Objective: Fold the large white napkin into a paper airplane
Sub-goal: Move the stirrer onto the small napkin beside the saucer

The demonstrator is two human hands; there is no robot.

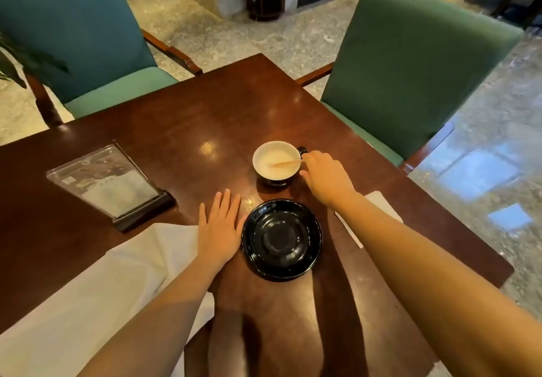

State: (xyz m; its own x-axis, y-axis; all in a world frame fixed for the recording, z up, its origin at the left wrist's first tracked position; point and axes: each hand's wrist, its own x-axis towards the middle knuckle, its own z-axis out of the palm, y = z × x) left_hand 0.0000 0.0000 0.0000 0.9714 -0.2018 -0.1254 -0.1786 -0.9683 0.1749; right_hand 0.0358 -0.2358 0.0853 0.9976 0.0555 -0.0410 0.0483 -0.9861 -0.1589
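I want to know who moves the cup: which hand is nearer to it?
Right. The right hand reaches the cup at its handle; the left hand lies flat on the table, short of the cup, beside the black saucer.

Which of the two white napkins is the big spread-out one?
The large white napkin at the near left, under the left forearm. The small napkin right of the black saucer is much narrower.

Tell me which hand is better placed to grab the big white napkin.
The left hand: it lies flat and free by the napkin, while the right hand is off at the cup.
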